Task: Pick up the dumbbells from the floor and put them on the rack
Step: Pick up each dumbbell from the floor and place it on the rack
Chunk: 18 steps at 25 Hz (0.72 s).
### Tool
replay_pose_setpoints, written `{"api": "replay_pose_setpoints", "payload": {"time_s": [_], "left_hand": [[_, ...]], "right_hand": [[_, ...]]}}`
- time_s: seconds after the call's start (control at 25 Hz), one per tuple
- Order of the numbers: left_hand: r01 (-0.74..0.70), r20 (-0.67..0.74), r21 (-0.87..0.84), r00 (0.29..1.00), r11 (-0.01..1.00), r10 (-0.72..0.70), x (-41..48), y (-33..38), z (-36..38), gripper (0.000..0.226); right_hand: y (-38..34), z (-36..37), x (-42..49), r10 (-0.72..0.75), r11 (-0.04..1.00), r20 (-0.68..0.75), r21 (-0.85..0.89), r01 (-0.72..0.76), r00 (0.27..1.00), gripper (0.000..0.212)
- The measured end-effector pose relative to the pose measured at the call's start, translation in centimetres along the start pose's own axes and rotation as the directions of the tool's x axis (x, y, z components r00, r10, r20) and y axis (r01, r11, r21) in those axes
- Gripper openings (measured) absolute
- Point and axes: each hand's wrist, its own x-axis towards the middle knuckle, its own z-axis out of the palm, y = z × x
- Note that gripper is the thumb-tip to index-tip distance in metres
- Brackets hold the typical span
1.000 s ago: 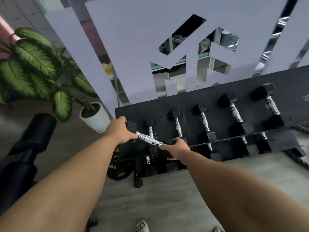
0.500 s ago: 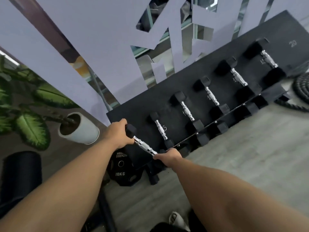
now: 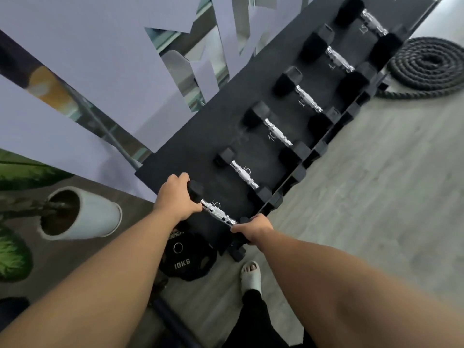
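Observation:
A small black dumbbell (image 3: 218,213) with a chrome handle lies at the near left end of the black rack (image 3: 190,146). My left hand (image 3: 175,199) grips its far head. My right hand (image 3: 253,228) grips its near head, which my fingers mostly hide. Several larger dumbbells (image 3: 277,133) sit in a row on the rack's top shelf, stretching away to the upper right.
A 10KG weight plate (image 3: 185,262) leans on the floor under the rack's near end. A white plant pot (image 3: 98,214) stands to the left. A coiled battle rope (image 3: 426,67) lies at the right. My sandalled foot (image 3: 251,275) is on the grey floor.
The view has swung down and left, so the rack now runs diagonally. Both hands have kept their hold on the dumbbell's heads at the rack's near end.

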Motion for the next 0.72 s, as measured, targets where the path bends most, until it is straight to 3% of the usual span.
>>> {"api": "replay_pose_setpoints", "payload": {"time_s": [0.08,0.2,0.28,0.48,0.72], "left_hand": [[-0.011,0.033,0.002,0.999,1.000,0.010,1.1,-1.2,0.9,0.064],[-0.022,0.057,-0.050,0.998,0.998,0.025,3.0,-2.4,2.4,0.070],[-0.053,0.078,-0.079,0.995,0.995,0.059,4.5,-2.7,3.5,0.071],[-0.072,0.084,-0.104,0.993,0.992,0.081,8.6,-3.2,4.8,0.075],[-0.008,0.079,-0.156,0.997,0.988,0.021,10.1,-3.0,7.4,0.066]], "right_hand": [[0.2,1.5,0.3,0.038,0.999,-0.024,0.033,-0.037,0.999,0.060],[0.0,3.1,0.9,0.101,0.994,-0.081,0.047,-0.098,0.992,0.082],[0.0,3.7,1.6,0.137,0.989,-0.136,0.081,-0.127,0.981,0.084],[-1.2,4.9,3.5,0.162,0.973,-0.201,0.193,-0.123,0.966,0.071],[-2.0,3.3,5.5,0.085,0.995,-0.279,0.082,-0.065,0.956,0.047]]}}
